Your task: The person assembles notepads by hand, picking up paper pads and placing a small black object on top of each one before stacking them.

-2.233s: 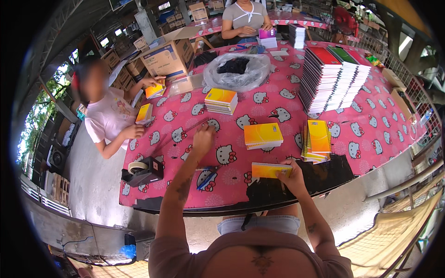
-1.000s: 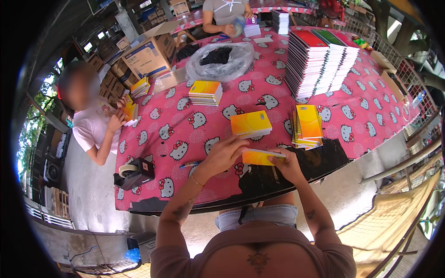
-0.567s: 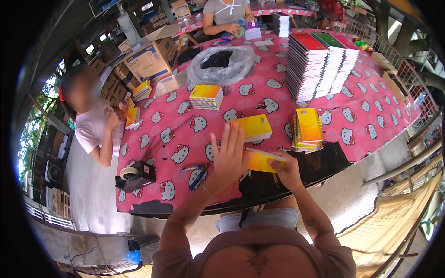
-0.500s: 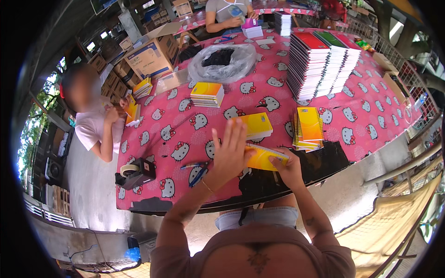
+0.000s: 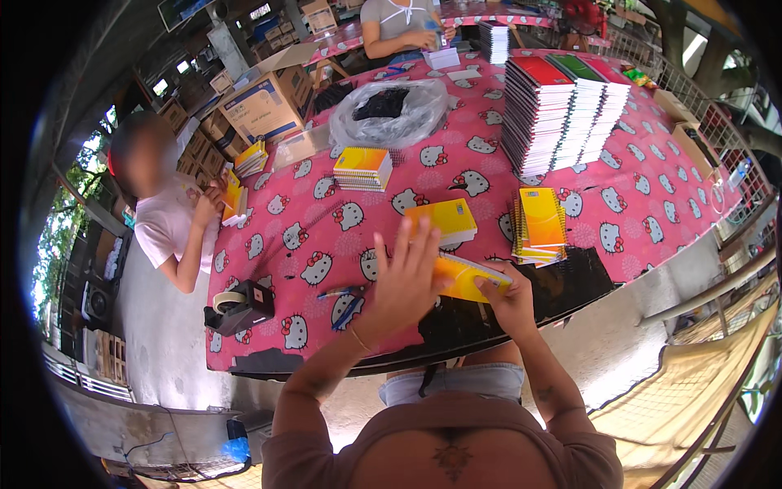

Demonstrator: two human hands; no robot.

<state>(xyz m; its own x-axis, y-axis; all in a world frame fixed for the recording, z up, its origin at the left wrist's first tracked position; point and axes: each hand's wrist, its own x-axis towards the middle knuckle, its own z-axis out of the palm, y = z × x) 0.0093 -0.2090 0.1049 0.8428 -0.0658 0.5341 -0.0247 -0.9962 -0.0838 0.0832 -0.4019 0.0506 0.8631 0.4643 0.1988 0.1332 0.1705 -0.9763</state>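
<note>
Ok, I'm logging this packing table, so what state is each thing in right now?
Yellow notebook: closed, held by right hand, left hand flat against it.
Tall notebook stacks: upright, neat.
Clear plastic bag: open, dark contents.
Cardboard box: flaps open.
Tape dispenser: resting, untouched.

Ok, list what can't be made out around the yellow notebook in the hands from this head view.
- Yellow notebook: its left part is hidden behind the left hand.
- Right hand: fingers curl under the notebook, so the grip beneath is hidden.
- Pens on the pink tablecloth: too small to tell their kind.
- Black contents of the clear plastic bag: blurred by the plastic.
- Tall notebook stacks: count too fine to read.
</note>
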